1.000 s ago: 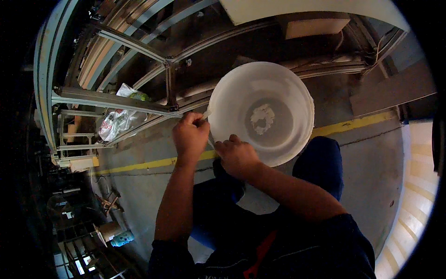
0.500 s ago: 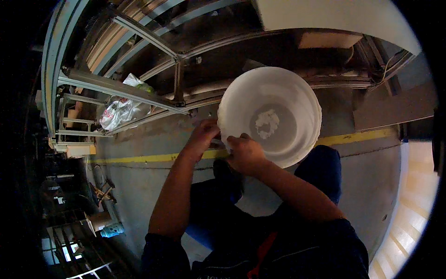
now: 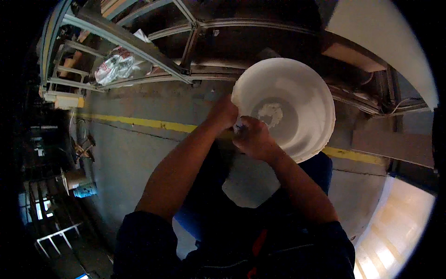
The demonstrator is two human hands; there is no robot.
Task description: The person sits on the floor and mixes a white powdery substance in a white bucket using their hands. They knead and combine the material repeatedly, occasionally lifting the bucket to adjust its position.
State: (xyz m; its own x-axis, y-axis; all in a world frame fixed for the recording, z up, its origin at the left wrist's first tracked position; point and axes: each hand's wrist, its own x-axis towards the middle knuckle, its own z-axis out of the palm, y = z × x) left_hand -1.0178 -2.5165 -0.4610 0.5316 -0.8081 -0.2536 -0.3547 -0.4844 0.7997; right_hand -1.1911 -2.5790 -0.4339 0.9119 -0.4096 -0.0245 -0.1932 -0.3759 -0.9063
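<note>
A white round bucket (image 3: 313,107) faces me with its open mouth, and its rim looks rough. Inside it, a pale crumbly patch (image 3: 271,114) sticks to the greyish bottom. My left hand (image 3: 225,112) is closed against the left side of the rim, its fingertips hidden. Just beside it my right hand (image 3: 253,137) is closed too, fingers curled at the lower left of the rim. Something small and pale (image 3: 238,126) shows between the two hands, too small to name.
Beyond the bucket runs a metal profile frame (image 3: 195,28), with a crumpled white plastic bag (image 3: 116,65) inside it at left. A yellow line (image 3: 139,122) crosses the grey floor. A brown board (image 3: 390,148) lies at right, near a bright pale panel (image 3: 395,223).
My hands have come closer together and are now both closed by the rim. The bucket appears slightly farther right and up as the whole view has turned.
</note>
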